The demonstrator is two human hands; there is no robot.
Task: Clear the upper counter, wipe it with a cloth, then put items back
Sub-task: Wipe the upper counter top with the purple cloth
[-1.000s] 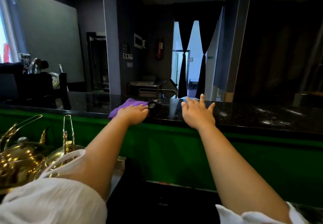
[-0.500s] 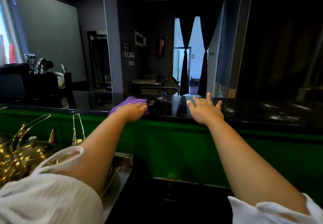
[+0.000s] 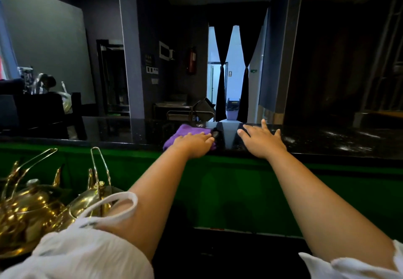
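Observation:
A purple cloth (image 3: 182, 132) lies on the black glossy upper counter (image 3: 327, 141), above a green front panel. My left hand (image 3: 194, 144) presses flat on the cloth with straight fingers, covering its near part. My right hand (image 3: 261, 140) rests flat on the bare counter just to the right, fingers spread. A narrow strip of counter separates the two hands.
Brass teapots (image 3: 32, 209) with tall handles stand on the lower level at the left. Dark items and glassware (image 3: 35, 82) sit at the counter's far left. Beyond the counter are a metal trolley (image 3: 181, 111) and a curtained doorway (image 3: 233, 71).
My left hand has slid the purple cloth a little to the right along the counter. My right hand stays flat on the counter.

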